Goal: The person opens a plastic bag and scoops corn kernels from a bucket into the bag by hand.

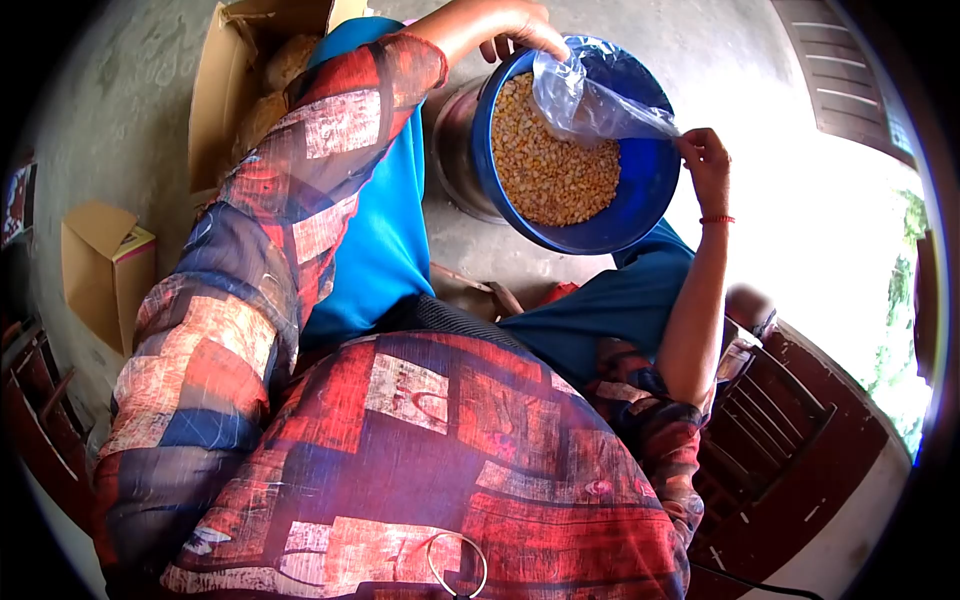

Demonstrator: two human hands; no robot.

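A clear plastic bag (585, 108) is stretched over the blue tub (640, 210), which holds a heap of yellow-brown grains or split pulses (550, 170). At the tub's far rim, my left hand (515, 30) pinches one edge of the bag between thumb and fingers. The bag's other corner is drawn out to the right, where my right hand (706, 160) grips it just outside the tub's right rim. A red band circles my right wrist. Whether anything lies inside the bag cannot be made out.
Beneath the tub's left side is a round metal container (455, 150). An open cardboard box (215, 110) with wrapped items stands at the upper left, and a smaller carton (95, 270) lies further left. Dark red furniture (800, 480) is at the lower right.
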